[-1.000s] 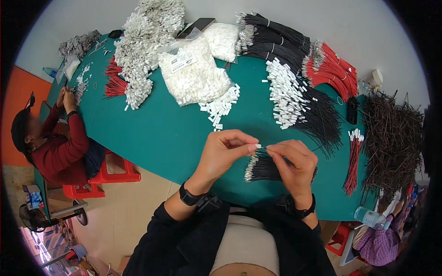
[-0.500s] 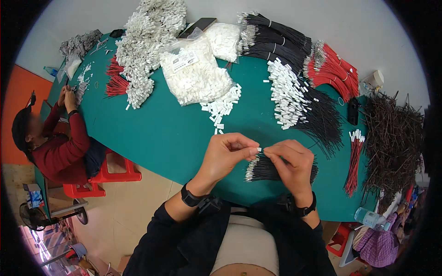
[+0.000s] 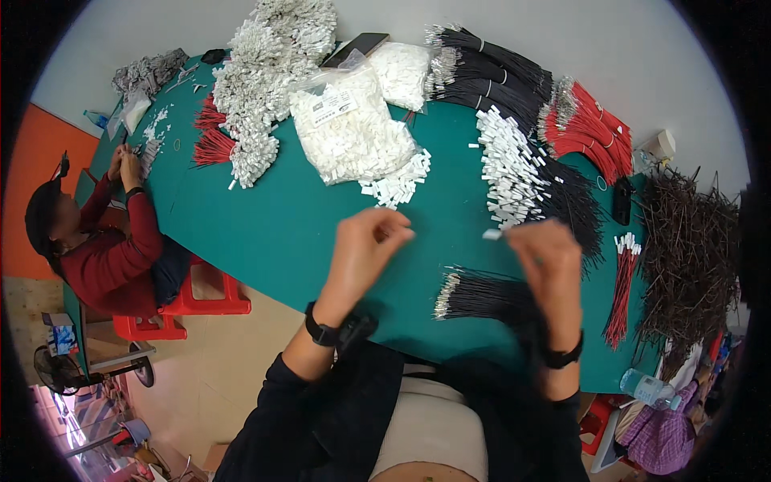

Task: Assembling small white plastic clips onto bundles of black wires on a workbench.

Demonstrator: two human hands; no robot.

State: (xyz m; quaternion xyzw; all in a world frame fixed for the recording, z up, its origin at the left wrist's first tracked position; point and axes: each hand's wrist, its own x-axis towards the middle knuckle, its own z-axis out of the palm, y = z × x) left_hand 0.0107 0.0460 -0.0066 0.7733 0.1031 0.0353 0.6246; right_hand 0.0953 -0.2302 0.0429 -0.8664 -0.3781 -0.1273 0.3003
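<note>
My left hand [image 3: 368,247] hovers over the green table [image 3: 265,233], just below a scatter of loose white connector housings [image 3: 395,186]. Its thumb and fingers are curled together, with nothing showing at the tips. My right hand [image 3: 552,255] is blurred by motion and pinches a wire with a white connector housing [image 3: 492,234] on its end; the wire itself is mostly lost in the blur. Beneath that hand lies a bundle of black wires [image 3: 486,297] with bare metal terminals at the left end. Beyond it is a pile of black wires with white housings [image 3: 510,173].
A clear bag of white housings [image 3: 345,132] stands at the back middle, beside a heap of white-ended wires [image 3: 273,72]. Red wire bundles [image 3: 590,132] and a brown wire tangle [image 3: 687,257] lie at right. A co-worker [image 3: 104,233] sits at far left.
My hands were together at a white housing; now they are apart. My left hand has moved left and away, my right hand right with the housing-ended wire.
</note>
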